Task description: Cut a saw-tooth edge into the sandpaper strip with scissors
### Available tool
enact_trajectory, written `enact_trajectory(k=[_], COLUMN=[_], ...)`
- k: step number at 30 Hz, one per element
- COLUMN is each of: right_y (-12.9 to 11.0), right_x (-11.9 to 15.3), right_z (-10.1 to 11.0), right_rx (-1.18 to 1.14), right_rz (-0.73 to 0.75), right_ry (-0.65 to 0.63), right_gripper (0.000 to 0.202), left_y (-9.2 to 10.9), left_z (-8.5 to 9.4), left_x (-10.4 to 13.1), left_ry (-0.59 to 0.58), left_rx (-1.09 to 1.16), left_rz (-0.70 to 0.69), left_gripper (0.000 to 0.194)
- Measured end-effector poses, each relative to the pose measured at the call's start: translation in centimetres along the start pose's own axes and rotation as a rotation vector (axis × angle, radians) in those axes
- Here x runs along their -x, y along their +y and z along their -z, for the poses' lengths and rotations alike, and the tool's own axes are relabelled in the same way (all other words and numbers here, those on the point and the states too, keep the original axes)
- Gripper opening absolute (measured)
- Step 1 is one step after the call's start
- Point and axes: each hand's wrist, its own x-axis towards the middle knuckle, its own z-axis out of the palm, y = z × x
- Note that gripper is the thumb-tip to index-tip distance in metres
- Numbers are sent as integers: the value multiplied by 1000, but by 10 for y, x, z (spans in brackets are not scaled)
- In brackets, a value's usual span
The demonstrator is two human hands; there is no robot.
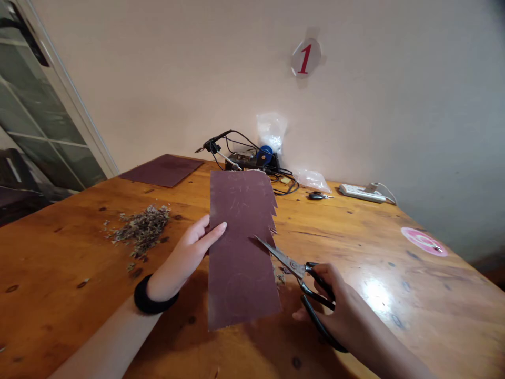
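My left hand point(201, 238) is closed on the left edge of a stiff maroon sheet point(240, 279), thumb on its face and fingers behind. The sheet is held up above the table; its right edge is jagged, with several pointed notches in the upper half. My right hand point(333, 295) grips scissors point(290, 264) by their black handles. Their blades lie across the sheet's right edge and point up and left. How far the blades are parted is hard to see. A few small scraps point(281, 276) lie on the table behind the blades.
On the wooden table point(87, 226) are a pile of small scraps point(144, 229), another maroon sheet point(161, 169), a soldering iron point(211, 145) on its stand, a clear plastic bag point(313, 180), a power strip point(362, 192) and a round pink sticker point(424, 242). A wall stands behind.
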Motion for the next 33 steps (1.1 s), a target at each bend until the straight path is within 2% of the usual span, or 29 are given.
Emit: enact_trajectory(k=[3, 6, 10, 13, 16, 18, 19, 20, 21, 23, 24, 25, 27, 29, 33], right_y=[9, 11, 2, -7, -14, -17, -19, -20, -22, -24, -25, -26, -27, -26, -20], right_x=[-3, -4, -2, 0, 2, 3, 3, 4, 5, 6, 8, 9, 10, 10, 5], right_z=[-4, -3, 3, 9, 15, 16, 16, 14, 13, 8, 6, 5, 3, 2, 1], right_rx=[-156, -140, -168, -241, -330, -403, -439, -467, -484, -494, -494, -494, -507, -518, -528], right_rz=[-30, -7, 54, 75, 39, -2, -24, -47, -70, -102, -106, -100, -77, -92, -168], right_ry=[-98, -102, -125, -91, -147, -219, -228, -226, -224, -212, -207, -206, -187, -210, -236], right_gripper=[51, 52, 35, 34, 39, 43, 46, 50, 53, 59, 61, 61, 62, 64, 65], left_y=[-1, 1, 2, 1, 7, 18, 24, 29, 32, 33, 30, 25, 13, 2, -8], left_z=[0, -2, -3, 2, 10, 8, 3, -5, -16, -44, -59, -73, -97, -113, -128], left_x=[-1, 0, 1, -1, -3, 5, 12, 22, 33, 55, 65, 72, 79, 80, 80], left_ry=[-6, -33, -14, 3, 104, 192, 151, 25, -148, -573, -698, -733, -696, -569, -346], left_rx=[6, 18, -27, -31, -46, -162, -216, -227, -211, -143, -95, -50, 111, 275, 530], left_rz=[9, 23, 36, 89, 42, -26, -11, 32, 107, 339, 397, 405, 411, 410, 370], left_gripper=[43, 43, 42, 43, 41, 39, 38, 38, 41, 43, 42, 41, 46, 55, 46])
